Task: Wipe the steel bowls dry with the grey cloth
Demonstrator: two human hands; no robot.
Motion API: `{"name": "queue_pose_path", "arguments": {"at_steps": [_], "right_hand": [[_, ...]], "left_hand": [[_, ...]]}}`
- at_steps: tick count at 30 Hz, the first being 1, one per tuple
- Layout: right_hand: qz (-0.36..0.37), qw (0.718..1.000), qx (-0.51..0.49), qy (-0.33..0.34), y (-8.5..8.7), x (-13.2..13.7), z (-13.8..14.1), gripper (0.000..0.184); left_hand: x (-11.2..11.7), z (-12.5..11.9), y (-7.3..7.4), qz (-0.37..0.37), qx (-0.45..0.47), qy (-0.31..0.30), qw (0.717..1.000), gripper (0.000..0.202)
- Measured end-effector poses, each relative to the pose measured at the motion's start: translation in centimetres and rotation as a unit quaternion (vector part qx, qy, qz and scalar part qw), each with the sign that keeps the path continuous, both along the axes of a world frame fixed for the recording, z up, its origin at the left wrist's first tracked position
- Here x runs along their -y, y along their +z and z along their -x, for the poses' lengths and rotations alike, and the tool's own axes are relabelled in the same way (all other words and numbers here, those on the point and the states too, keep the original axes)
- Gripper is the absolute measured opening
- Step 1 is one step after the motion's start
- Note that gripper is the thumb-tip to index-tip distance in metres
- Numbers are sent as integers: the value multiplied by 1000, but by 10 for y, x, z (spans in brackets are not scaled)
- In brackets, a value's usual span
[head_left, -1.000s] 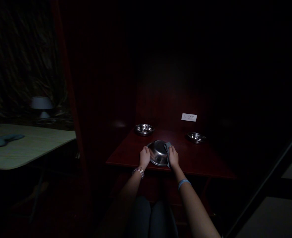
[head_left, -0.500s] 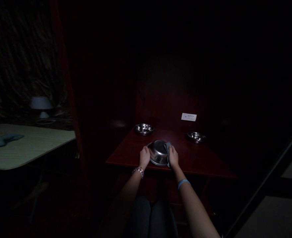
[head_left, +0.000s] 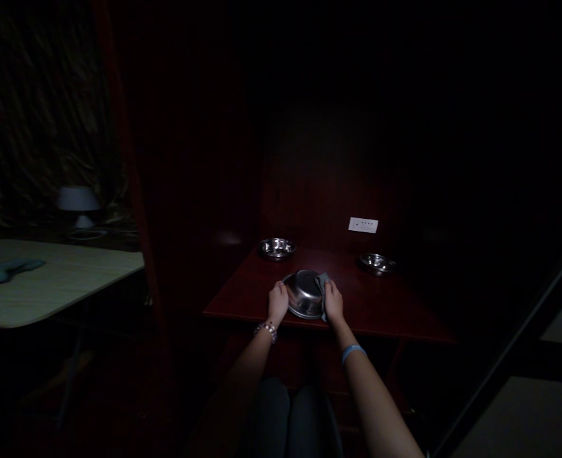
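A shiny metal bowl [head_left: 304, 294] is upside down, its base turned up, near the front edge of the dark red desk [head_left: 247, 296]. My left hand [head_left: 278, 301] is closed on the bowl's left rim. At the right side, my right hand [head_left: 333, 301] grips a grey cloth [head_left: 323, 289] folded over the bowl's rim and wall. The fingertips of both hands are partly hidden. Behind the bowl, a second metal bowl [head_left: 277, 249] stands upright at the back left, and a third metal bowl [head_left: 377, 263] at the back right.
A white socket plate [head_left: 363, 225] is on the back wall. To the left, past a dark partition, a pale table [head_left: 71, 273] bears a teal cloth [head_left: 9, 271], with a lamp [head_left: 78, 200] behind it. My knees [head_left: 290, 413] are under the desk. The surroundings are very dark.
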State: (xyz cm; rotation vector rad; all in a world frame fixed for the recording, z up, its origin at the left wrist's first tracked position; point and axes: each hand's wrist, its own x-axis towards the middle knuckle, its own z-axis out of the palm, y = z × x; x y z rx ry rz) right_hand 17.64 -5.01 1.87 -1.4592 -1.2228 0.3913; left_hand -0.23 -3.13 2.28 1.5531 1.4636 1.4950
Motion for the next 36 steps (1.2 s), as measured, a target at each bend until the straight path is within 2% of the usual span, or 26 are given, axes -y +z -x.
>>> {"name": "queue_pose_path", "arguments": {"at_steps": [5,13,36], "right_hand": [[-19,1000,-9,13,-2,-2,-1,43],[-11,1000,-28,5,-4,-4,-1,46],[-2,1000,-1,0,-2,-4,-1,46]], "left_hand": [[-3,0,-3,-7,1,2,1000,30],[-1,0,-1,-11,5,-6,1000,30],[-2,0,-2,-10,11,-3,1000,27]]}}
